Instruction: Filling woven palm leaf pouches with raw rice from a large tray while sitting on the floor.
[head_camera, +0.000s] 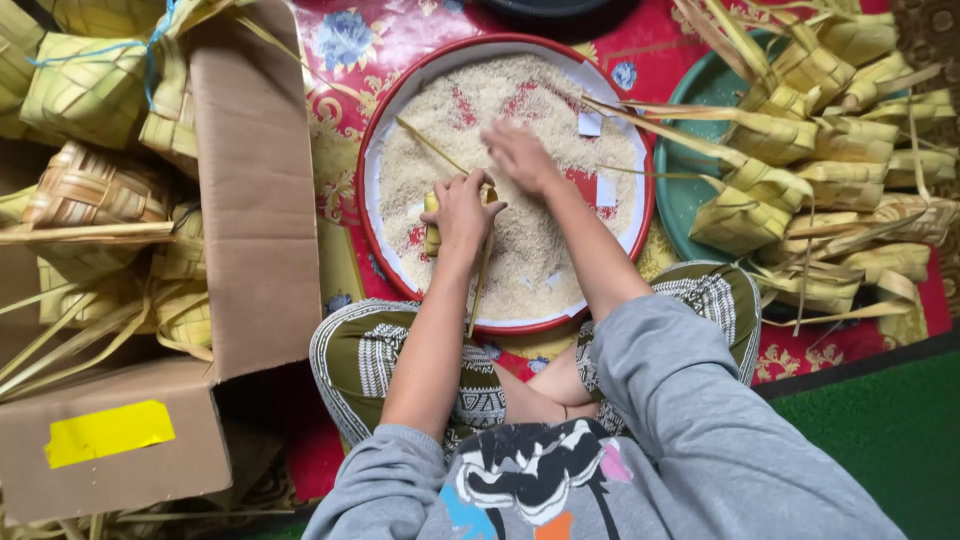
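Woven palm-leaf pouch (433, 222) sat clamped in the left hand (462, 212) over the rice tray (400, 105); light, springy, best held by its corners. Right hand (520, 155), blurred, hovered over rice; grip unclear.

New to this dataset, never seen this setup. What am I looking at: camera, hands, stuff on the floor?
One picture, from a camera on the person's head, looking down at their lap. No machine, just two bare hands. The person sits cross-legged over a round red-rimmed tray of rice. The left hand grips a small woven leaf pouch. The right hand is blurred above the rice; whether it holds anything is unclear. More woven pouches fill a green tray on the right and a cardboard box on the left.
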